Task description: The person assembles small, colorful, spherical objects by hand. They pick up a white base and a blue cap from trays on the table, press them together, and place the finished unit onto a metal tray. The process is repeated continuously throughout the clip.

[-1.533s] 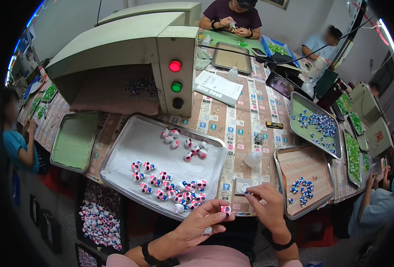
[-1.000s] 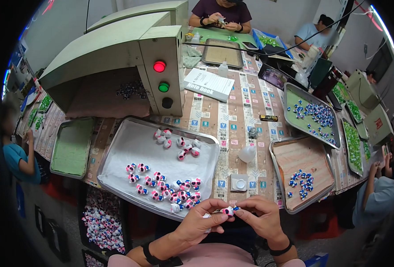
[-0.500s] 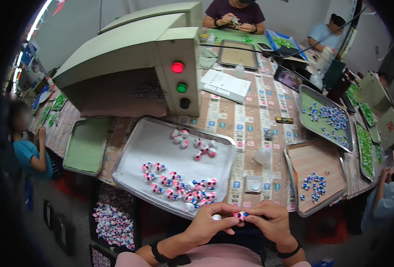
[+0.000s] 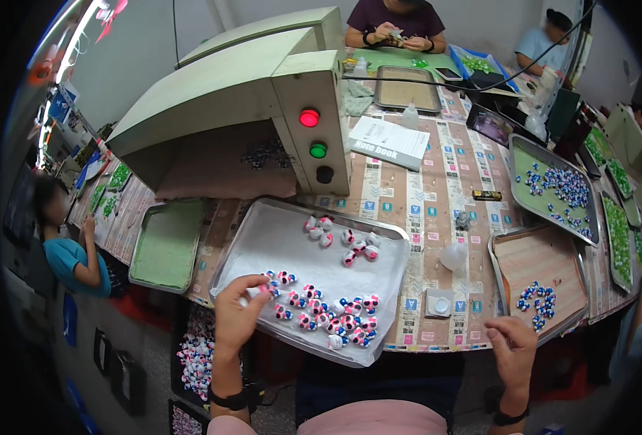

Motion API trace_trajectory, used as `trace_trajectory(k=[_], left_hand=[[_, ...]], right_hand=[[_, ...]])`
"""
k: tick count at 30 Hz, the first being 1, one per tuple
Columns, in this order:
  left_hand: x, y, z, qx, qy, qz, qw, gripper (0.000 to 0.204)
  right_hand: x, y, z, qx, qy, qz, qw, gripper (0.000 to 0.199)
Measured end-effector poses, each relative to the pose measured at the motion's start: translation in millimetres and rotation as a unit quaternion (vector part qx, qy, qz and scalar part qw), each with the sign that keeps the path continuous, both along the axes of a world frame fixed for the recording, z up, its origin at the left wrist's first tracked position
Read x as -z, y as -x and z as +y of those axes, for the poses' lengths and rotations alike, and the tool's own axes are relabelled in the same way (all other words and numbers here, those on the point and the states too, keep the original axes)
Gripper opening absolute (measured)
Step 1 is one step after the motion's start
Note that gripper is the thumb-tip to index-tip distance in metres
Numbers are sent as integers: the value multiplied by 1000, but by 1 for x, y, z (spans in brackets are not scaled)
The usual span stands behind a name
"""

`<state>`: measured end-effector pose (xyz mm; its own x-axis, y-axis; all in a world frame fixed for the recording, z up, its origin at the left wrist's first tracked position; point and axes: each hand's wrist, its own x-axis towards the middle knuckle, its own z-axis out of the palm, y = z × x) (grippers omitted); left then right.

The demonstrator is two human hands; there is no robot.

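My left hand (image 4: 238,310) is over the left edge of a metal tray (image 4: 259,235) lined with white paper. Its thumb and fingertips pinch a small pink, white and blue figure (image 4: 271,288), partly hidden by the fingers. Several similar figures (image 4: 314,304) lie in the tray's near half, with white and pink balls (image 4: 361,246) farther back. My right hand (image 4: 514,349) hovers off the table's front edge, fingers loosely bent, and nothing shows in it. It is nearest a brown-lined tray (image 4: 535,254) holding small blue and white pieces (image 4: 537,304).
A cream machine (image 4: 310,80) with red and green lights stands behind the lined tray. A small white dish (image 4: 438,303), a squeeze bottle (image 4: 453,256) and a notebook (image 4: 390,141) lie mid-table. A green tray (image 4: 165,246) is at left. Co-workers sit around the table.
My hands have parted. The left carried the figure left to the lined tray; the right let go of it and moved right, toward the brown-lined tray. The view has shifted slightly.
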<state>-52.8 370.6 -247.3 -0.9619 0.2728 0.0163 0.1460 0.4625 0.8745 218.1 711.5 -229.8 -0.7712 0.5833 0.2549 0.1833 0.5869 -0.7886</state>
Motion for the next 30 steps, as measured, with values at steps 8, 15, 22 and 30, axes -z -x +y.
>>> trace_trajectory(k=[8, 15, 22, 30], left_hand=[[18, 14, -30, 33, 126, 75, 989, 16], [28, 19, -26, -54, -27, 109, 992, 11], [-16, -45, 56, 7, -458, -348, 818, 17], [2, -85, 96, 183, -459, -649, 578, 34]], right_hand=[[6, -41, 57, 179, -91, -33, 979, 13], [16, -64, 71, 108, -150, -140, 973, 18], [35, -47, 71, 83, -158, -161, 971, 19], [11, -32, 46, 37, 260, -39, 964, 16]])
